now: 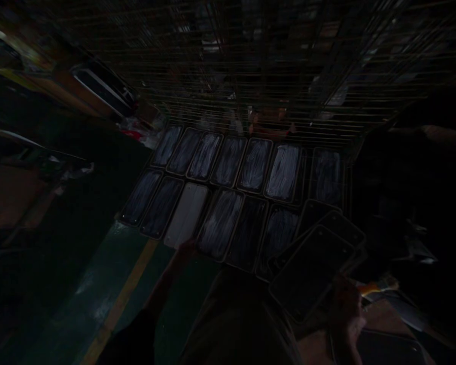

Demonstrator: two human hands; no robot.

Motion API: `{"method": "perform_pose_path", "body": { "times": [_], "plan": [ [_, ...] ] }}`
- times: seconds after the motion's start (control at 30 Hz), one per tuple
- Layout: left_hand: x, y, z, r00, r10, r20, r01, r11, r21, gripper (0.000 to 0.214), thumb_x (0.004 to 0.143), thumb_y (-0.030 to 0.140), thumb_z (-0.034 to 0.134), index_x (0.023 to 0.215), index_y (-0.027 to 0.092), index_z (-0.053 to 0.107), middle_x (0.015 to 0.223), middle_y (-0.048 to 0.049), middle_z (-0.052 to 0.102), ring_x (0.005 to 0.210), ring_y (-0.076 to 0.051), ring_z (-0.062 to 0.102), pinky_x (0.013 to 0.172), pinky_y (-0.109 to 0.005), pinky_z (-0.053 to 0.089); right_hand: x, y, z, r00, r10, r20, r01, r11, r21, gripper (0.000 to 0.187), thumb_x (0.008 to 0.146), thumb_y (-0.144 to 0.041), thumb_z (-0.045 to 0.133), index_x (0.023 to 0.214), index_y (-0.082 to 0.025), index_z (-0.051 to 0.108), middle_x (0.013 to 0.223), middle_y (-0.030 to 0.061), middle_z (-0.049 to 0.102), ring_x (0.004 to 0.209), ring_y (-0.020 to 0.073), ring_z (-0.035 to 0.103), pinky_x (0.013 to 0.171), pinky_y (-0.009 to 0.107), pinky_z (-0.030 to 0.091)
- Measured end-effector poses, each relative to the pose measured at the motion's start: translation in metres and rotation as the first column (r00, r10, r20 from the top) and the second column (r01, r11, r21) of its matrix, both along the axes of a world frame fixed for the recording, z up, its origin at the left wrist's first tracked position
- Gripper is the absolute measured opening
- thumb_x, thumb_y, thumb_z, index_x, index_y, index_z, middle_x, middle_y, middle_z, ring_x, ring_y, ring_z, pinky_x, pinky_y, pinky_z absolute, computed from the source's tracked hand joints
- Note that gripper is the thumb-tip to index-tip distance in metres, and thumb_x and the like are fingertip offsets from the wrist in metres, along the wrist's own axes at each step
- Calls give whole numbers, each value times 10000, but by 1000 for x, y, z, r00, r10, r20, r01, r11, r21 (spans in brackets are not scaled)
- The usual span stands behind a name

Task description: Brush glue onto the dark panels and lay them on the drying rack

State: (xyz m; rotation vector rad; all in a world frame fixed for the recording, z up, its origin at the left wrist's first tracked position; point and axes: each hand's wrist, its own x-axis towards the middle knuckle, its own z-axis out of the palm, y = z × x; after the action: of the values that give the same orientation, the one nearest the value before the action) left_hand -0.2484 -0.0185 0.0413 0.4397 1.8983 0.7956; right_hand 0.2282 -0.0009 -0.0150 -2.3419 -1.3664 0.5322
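The view is very dark. My left hand (187,247) touches the near edge of a pale rectangular panel (186,215) with rounded corners; its fingers are too dark to make out. My right hand (347,306) is closed round a paintbrush (372,288) with an orange handle, bristles pointing right. Against that hand lies a dark panel (307,271), tilted across other dark panels (342,230); whether the hand also grips it I cannot tell. Several panels lie side by side in two rows, many with whitish streaks, such as a far one (283,172) and a near one (221,223).
Behind the rows stands a wire mesh rack (251,76) with blurred items beyond. The green floor (99,284) carries a yellow line (125,294). Cardboard (383,314) and another dark panel (387,347) lie at lower right. A dark box (104,86) is at upper left.
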Motion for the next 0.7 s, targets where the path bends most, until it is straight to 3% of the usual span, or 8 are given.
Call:
{"method": "perform_pose_path", "body": {
  "times": [0.2, 0.3, 0.6, 0.7],
  "plan": [
    [-13, -34, -40, 972, 209, 109, -213, 977, 26, 580, 483, 466, 871, 943, 186, 653, 747, -2, 695, 666, -168, 673, 670, -297, 567, -6, 0, 7, 1000, 13, 8, -13, 1000, -7, 640, 920, -642, 353, 1273, -186, 631, 1192, 157, 667, 856, 295, 643, 592, 339, 378],
    [-15, -45, -52, 956, 252, 153, -256, 967, 10, 695, 448, 528, 872, 1001, 177, 639, 782, -8, 709, 678, -180, 690, 676, -311, 578, -7, 0, 5, 1000, 3, 13, -3, 1000, -4, 653, 921, -641, 345, 1257, -167, 643, 1151, 169, 672, 857, 296, 643, 612, 346, 394],
    [-2, -54, -65, 900, 420, 121, -430, 900, 72, 547, 547, 478, 807, 960, 179, 611, 761, 14, 698, 704, -171, 700, 724, -317, 587, -5, -3, -2, 1000, -26, -11, 25, 999, -25, 638, 905, -630, 369, 1268, -169, 620, 1048, 162, 697, 736, 267, 634, 552, 312, 360],
    [8, -55, -67, 883, 464, 72, -468, 881, 68, 510, 566, 466, 796, 954, 190, 614, 729, 23, 689, 717, -181, 709, 750, -335, 598, -5, -5, -5, 999, -3, -32, 3, 1000, 1, 603, 911, -580, 388, 1286, -163, 610, 1051, 158, 702, 800, 277, 655, 578, 311, 398]
  ]
}}
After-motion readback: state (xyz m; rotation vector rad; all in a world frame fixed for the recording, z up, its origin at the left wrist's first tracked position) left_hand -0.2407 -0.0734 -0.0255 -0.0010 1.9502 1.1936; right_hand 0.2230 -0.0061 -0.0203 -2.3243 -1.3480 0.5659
